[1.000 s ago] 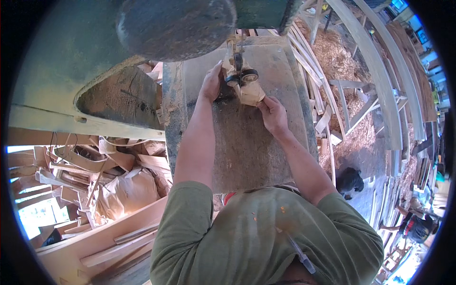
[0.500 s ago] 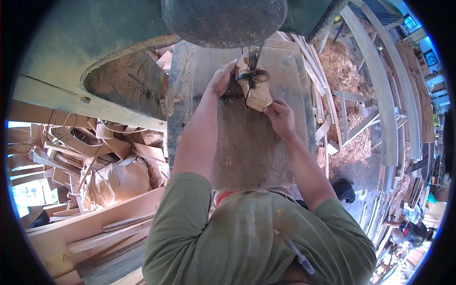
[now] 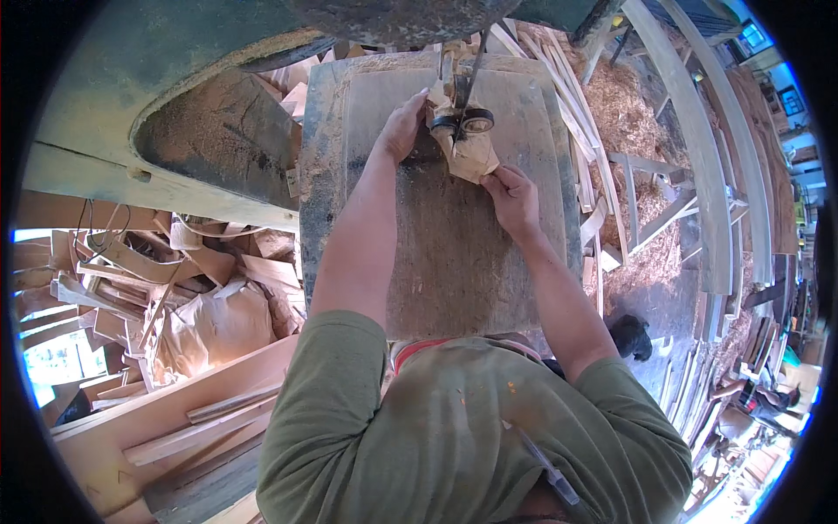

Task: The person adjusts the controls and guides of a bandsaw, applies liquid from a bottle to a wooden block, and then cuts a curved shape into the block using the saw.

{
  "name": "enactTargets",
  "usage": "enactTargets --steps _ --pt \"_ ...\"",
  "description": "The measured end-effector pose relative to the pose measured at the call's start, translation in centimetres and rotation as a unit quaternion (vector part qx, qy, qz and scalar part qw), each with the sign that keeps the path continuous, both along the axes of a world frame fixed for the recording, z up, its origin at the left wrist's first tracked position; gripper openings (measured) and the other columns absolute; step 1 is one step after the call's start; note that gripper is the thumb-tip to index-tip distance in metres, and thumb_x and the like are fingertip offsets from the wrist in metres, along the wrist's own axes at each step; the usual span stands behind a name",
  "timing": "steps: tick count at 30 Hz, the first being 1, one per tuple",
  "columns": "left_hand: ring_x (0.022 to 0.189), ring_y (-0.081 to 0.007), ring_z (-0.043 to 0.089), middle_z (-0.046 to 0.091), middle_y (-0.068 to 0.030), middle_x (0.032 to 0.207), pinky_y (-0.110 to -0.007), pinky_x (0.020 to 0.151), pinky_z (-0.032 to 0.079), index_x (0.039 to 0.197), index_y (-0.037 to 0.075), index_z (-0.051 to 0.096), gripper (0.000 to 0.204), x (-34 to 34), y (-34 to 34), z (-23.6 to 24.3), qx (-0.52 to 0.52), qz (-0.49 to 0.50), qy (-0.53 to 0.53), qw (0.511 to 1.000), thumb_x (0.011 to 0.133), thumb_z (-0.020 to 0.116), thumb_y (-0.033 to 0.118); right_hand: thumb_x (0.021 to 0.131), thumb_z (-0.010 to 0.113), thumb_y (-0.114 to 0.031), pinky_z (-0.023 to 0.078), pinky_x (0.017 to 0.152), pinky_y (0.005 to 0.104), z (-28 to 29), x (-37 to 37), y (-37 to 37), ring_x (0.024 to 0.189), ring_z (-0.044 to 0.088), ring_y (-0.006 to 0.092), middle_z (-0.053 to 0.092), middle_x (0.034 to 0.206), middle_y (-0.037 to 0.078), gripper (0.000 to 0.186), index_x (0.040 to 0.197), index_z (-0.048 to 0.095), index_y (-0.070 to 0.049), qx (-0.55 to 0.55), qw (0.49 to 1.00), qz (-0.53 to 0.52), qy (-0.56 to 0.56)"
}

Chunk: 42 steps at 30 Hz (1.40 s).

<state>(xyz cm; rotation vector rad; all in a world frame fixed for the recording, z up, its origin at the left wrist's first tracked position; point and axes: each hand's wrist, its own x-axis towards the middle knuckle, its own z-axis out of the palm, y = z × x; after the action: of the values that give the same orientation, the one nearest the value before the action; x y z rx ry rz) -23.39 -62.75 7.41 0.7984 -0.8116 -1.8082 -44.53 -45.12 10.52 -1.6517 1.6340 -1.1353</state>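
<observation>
A pale, angular block of wood (image 3: 472, 157) lies on the worn saw table (image 3: 436, 279), under the dark blade guide with round rollers (image 3: 477, 121) of a band saw. The narrow blade (image 3: 476, 74) runs down to the wood, and the guide hides part of the block. My left hand (image 3: 404, 131) holds the block's far left side, its fingers reaching forward and partly hidden. At the near right corner my right hand (image 3: 515, 203) pinches the wood between thumb and fingers.
The saw's large green frame (image 3: 96, 113) rises at left and overhead. Wood offcuts (image 3: 122, 288) are heaped left of the table. Long strips (image 3: 572, 122), sawdust (image 3: 624, 122) and a timber frame (image 3: 655, 210) stand at right. Another person (image 3: 759, 397) is far off at lower right.
My view has shifted slightly, so the table, block and hands sit higher in the picture. Both hands keep their grip on the block. The distant person has changed posture.
</observation>
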Motion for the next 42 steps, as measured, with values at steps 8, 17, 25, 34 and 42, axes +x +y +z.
enactTargets --steps 8,17,25,34,42 --pt "0.104 -0.0152 0.06 0.071 -0.0049 0.111 -0.03 0.096 0.042 0.115 0.001 0.07 0.039 1.2 1.1 0.7 -0.135 0.036 -0.084 0.987 0.105 0.051 0.034 0.09 0.073 -0.012 0.053 0.085 0.0338 0.3 0.9 -0.1 0.097 0.069 0.0283 0.072 0.103 0.014 0.018 0.106 0.073 -0.002 -0.034 0.999 0.022 -0.011" --pt "0.092 -0.0142 0.058 0.07 -0.0023 0.099 -0.029 0.088 0.041 0.105 0.004 0.072 0.035 1.8 -0.1 -0.7 -0.014 0.019 -0.017 1.0 0.104 0.053 0.034 0.09 0.074 -0.012 0.053 0.085 0.0336 -0.2 1.1 -0.5 0.097 0.069 0.0275 0.071 0.102 0.013 0.019 0.107 0.074 -0.004 -0.042 0.999 0.024 -0.014" --pt "0.099 -0.0149 0.061 0.072 -0.0038 0.106 -0.03 0.092 0.043 0.11 0.003 0.071 0.035 1.3 0.7 0.5 -0.026 0.001 0.004 1.0 0.103 0.055 0.033 0.092 0.071 -0.009 0.05 0.086 0.0307 -0.2 0.9 -0.3 0.095 0.067 0.0228 0.071 0.101 0.011 0.018 0.108 0.073 -0.001 -0.038 0.999 0.019 -0.027" --pt "0.112 -0.0193 0.061 0.07 -0.007 0.12 -0.034 0.1 0.043 0.122 0.002 0.067 0.038 1.9 0.8 0.5 0.0 -0.019 0.033 0.999 0.104 0.053 0.033 0.092 0.07 -0.009 0.051 0.086 0.0316 0.0 1.2 -0.4 0.096 0.068 0.0256 0.071 0.101 0.012 0.018 0.108 0.073 -0.003 -0.041 0.999 0.018 -0.022" --pt "0.109 -0.0187 0.062 0.07 -0.0072 0.117 -0.032 0.098 0.043 0.123 0.002 0.066 0.038 4.2 -0.7 -3.1 -0.104 0.023 -0.058 0.993 0.105 0.052 0.032 0.092 0.071 -0.01 0.052 0.086 0.0324 0.5 2.1 -0.6 0.097 0.068 0.0269 0.071 0.103 0.013 0.017 0.107 0.073 -0.002 -0.04 0.999 0.025 -0.011"
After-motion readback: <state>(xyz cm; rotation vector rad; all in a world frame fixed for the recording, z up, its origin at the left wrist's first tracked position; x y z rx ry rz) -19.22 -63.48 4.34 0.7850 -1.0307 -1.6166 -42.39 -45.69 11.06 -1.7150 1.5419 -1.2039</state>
